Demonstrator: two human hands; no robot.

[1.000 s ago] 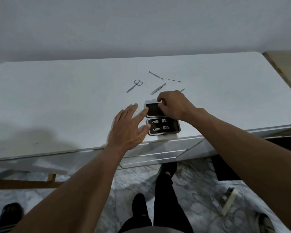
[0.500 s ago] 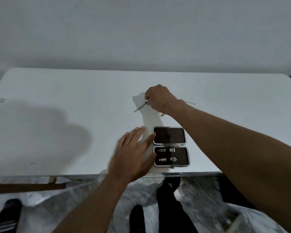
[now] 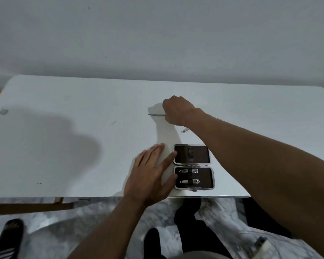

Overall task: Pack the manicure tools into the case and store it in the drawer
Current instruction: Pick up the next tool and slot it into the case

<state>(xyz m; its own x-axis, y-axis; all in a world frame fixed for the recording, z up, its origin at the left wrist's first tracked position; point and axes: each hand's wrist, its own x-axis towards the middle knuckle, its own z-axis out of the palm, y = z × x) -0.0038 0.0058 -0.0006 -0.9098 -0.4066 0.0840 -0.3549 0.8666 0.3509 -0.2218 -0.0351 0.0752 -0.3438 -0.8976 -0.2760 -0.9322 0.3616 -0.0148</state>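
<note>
The right hand (image 3: 177,111) reaches forward, arm extended, fingers curled closed, knuckles up. The left hand (image 3: 151,174) lies palm down, fingers spread flat, forearm angled inward.

One table (image 3: 67,139), white. One case (image 3: 194,166), lying open in two halves. Two nail clippers (image 3: 189,171) (image 3: 190,181) strapped in the near half. Three loose metal tools partly visible: (image 3: 156,114), (image 3: 184,130), (image 3: 217,118). Two hands: (image 3: 153,176), (image 3: 177,111).
</note>
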